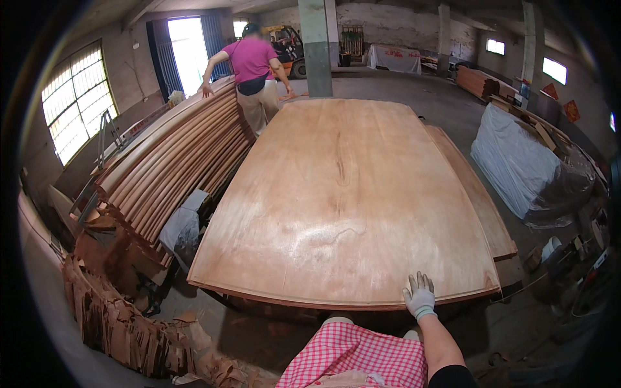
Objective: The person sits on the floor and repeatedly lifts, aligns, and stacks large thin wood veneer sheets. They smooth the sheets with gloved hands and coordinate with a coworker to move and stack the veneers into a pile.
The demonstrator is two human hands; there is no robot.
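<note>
A broad sheet of pale brown wood veneer (304,194) lies flat before me, slightly glossy, with a darker grain streak along its middle. On its near edge, right of centre, rests my right hand (420,296) in a white glove with grey fingertips. The fingers are stretched out flat and hold nothing. My left hand does not show. Below the edge hangs my pink checked apron (362,355). Another wood sheet (472,187) sticks out from under the right side of the top one.
At left stands a tall stack of veneer sheets (174,161); a co-worker (253,68) in a purple shirt leans a hand on it. Torn veneer scraps (123,323) heap at lower left. A green-grey pillar (315,52) rises behind the sheet. Plastic-covered goods (517,158) stand at right.
</note>
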